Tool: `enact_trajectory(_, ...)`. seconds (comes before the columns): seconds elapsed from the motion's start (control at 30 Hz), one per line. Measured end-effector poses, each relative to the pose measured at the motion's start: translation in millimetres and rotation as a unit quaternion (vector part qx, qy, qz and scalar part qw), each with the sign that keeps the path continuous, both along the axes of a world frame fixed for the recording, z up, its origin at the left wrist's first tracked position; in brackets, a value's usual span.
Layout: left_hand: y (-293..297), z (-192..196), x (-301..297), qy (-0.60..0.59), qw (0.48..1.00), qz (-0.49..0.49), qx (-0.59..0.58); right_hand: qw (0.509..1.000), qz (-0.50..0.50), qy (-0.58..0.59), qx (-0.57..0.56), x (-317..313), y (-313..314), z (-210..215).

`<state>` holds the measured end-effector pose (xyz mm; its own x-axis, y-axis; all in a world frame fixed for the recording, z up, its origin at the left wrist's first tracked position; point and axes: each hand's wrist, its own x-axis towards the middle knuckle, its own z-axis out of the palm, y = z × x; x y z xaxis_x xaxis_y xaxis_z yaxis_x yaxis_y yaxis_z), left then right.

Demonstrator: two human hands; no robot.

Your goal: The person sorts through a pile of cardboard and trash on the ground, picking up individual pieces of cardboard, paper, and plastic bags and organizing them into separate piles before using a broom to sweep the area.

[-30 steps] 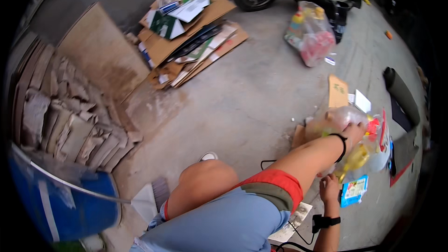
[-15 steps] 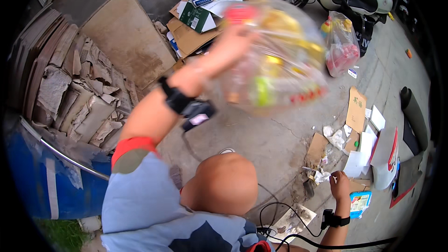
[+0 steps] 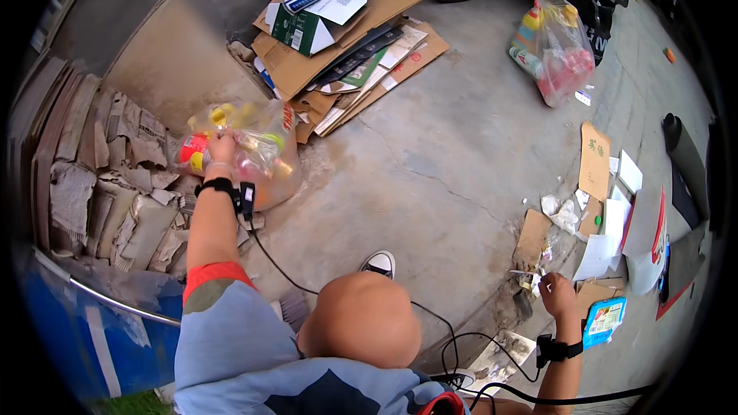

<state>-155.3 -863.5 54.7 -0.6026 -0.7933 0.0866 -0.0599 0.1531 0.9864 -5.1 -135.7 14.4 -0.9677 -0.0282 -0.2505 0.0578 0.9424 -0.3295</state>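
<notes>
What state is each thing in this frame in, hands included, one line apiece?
Left hand: closed on a bag
Clear bag in it: filled, bulging
Right hand: fingers curled; whether it holds anything is unclear
Other clear bag: filled, standing on the floor
Cardboard stack: flattened, piled unevenly
Cardboard bundle: torn, frayed
White tissue: crumpled
Dark mat: partly rolled
Blue packet: lying on the floor
</notes>
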Motion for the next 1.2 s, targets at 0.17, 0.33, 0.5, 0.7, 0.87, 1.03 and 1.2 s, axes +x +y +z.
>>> enact_trajectory(0.17, -15, 8, -42, -0.026, 0.999, 0.006, -0.047, 0.999, -0.014, -0.018, 0.024, 0, 4, -1)
enact_trajectory(0.33, -21, 0, -20, -0.077, 0.988, 0.014, -0.135, 1.0, -0.008, -0.019, 0.024, 0, 13, -2)
enact_trajectory(0.5, 74, 29, -25, -0.368, 0.925, 0.006, -0.093, 0.998, -0.037, -0.047, -0.007, -2, 60, 6)
enact_trajectory(0.7, 97, 118, -110, -0.222, 0.951, -0.026, -0.211, 0.967, -0.118, 0.156, -0.161, -43, 129, 33)
enact_trajectory(0.87, 371, 166, -136, -0.093, 0.851, -0.362, -0.37, 0.82, -0.425, 0.139, -0.358, 35, 261, -94)
enact_trajectory(1.03, 557, 187, -46, -0.039, 0.777, -0.535, -0.33, 0.645, -0.664, -0.021, -0.377, 96, 298, -180)
enact_trajectory(1.2, 621, 216, -37, 0.06, 0.744, -0.552, -0.371, 0.44, -0.865, 0.07, -0.23, 93, 332, -231)
